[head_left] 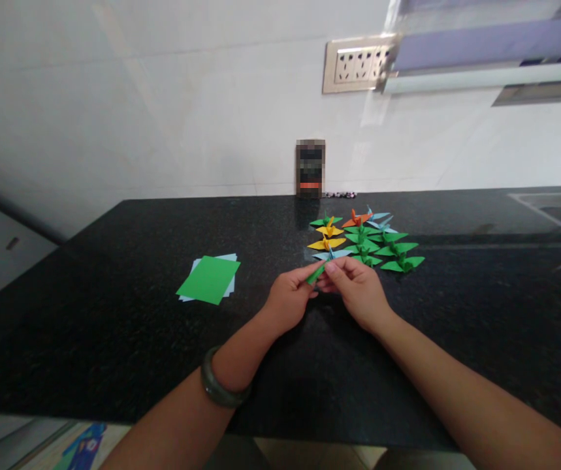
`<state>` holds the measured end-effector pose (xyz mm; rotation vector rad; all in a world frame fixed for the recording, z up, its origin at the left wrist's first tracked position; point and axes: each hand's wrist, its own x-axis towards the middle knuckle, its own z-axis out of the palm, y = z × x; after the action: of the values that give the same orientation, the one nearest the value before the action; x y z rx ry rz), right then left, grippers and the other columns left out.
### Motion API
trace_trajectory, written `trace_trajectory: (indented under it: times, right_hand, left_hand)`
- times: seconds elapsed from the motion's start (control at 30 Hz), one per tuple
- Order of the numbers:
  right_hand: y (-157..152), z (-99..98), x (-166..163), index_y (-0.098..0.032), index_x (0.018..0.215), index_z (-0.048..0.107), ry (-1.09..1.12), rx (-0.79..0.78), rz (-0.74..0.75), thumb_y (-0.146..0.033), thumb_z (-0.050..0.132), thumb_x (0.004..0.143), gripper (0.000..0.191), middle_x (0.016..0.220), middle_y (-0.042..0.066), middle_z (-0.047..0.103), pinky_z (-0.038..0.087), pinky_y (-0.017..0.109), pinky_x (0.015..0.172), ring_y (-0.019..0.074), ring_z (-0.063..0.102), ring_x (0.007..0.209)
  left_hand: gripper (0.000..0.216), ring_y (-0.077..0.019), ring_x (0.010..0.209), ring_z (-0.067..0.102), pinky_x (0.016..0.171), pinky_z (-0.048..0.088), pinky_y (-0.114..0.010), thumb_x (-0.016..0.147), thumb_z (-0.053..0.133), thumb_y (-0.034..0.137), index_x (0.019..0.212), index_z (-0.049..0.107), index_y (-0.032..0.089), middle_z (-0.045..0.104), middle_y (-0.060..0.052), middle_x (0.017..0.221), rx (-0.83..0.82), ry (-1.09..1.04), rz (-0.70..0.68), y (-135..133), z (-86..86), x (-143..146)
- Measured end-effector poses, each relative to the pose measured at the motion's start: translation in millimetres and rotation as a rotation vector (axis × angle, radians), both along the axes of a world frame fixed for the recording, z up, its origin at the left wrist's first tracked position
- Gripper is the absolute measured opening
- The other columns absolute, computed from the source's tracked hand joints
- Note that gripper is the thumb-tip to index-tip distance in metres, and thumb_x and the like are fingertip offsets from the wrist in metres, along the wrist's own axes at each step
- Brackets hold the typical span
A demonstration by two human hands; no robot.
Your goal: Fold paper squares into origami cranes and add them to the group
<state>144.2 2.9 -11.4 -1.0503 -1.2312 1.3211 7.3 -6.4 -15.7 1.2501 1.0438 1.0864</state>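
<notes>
Between my two hands is a small piece of folded green paper (pixel 316 273), held above the dark countertop. My left hand (pixel 290 297) is closed on its lower left part, with a dark bangle on that wrist. My right hand (pixel 358 287) pinches the upper right end between thumb and fingers. Much of the fold is hidden by the fingers. Just beyond my hands stand several folded paper cranes (pixel 361 238) in rows, green, yellow, orange and light blue. A light blue crane (pixel 332 254) is nearest to my fingertips.
Left of my hands lies a stack of square paper (pixel 209 279), green on top of light blue. A phone-like, blurred-out object (pixel 311 168) leans on the wall, with a beaded string (pixel 341 194) beside it. A socket panel (pixel 358 64) is on the wall. The black countertop (pixel 113 339) has a front edge near me.
</notes>
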Motion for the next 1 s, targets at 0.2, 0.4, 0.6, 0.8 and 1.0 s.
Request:
trace_trajectory:
  times: [0.2,0.4,0.6,0.8,1.0]
  right_hand:
    - [1,-1.6,0,-0.015,0.071,0.058,0.014,0.010,-0.015,-0.041,0.063,0.069,0.026,0.061,0.000,0.061,0.049,0.025,0.058,0.0097,0.057,0.054]
    - [-2,1.5,-2,-0.016,0.062,0.056,-0.048,0.025,-0.063,-0.027,0.063,0.066,0.014,0.057,-0.002,0.058,0.044,0.023,0.056,0.0096,0.052,0.053]
    - [-10,3.5,-7,-0.017,0.050,0.048,-0.088,0.088,0.034,-0.022,0.059,0.063,0.018,0.060,-0.001,0.056,0.042,0.024,0.057,0.0113,0.051,0.059]
    - [-19,4.0,-13,-0.017,0.049,0.047,-0.177,-0.018,0.091,-0.021,0.056,0.064,0.018,0.045,-0.006,0.044,0.034,0.020,0.044,0.0071,0.040,0.043]
    - [-21,7.4,-15,-0.016,0.051,0.050,-0.110,-0.206,0.147,-0.023,0.054,0.063,0.015,0.042,-0.007,0.043,0.033,0.018,0.038,0.0052,0.038,0.037]
  left_hand:
    - [0.037,-0.0159,0.088,0.059,0.074,0.048,-0.027,0.074,0.057,0.019,0.110,0.062,0.025,0.066,-0.001,0.102,0.022,-0.022,-0.040,0,-2.7,1]
    - [0.035,-0.0165,0.088,0.058,0.086,0.043,-0.031,0.070,0.063,0.020,0.104,0.064,0.016,0.066,-0.005,0.097,-0.015,-0.149,-0.075,-4,4.5,4]
    - [0.027,-0.0136,0.072,0.058,0.075,0.047,-0.031,0.068,0.065,0.027,0.091,0.064,0.013,0.065,-0.004,0.081,-0.150,-0.327,0.069,0,3.2,4]
    - [0.027,-0.0113,0.059,0.053,0.065,0.045,-0.027,0.070,0.062,0.037,0.080,0.064,0.013,0.059,0.000,0.065,-0.095,-0.216,0.194,4,-4.3,1]
    - [0.032,-0.0127,0.058,0.052,0.060,0.043,-0.026,0.072,0.059,0.040,0.089,0.064,0.014,0.059,0.000,0.065,-0.047,-0.088,0.204,5,-6.2,-4]
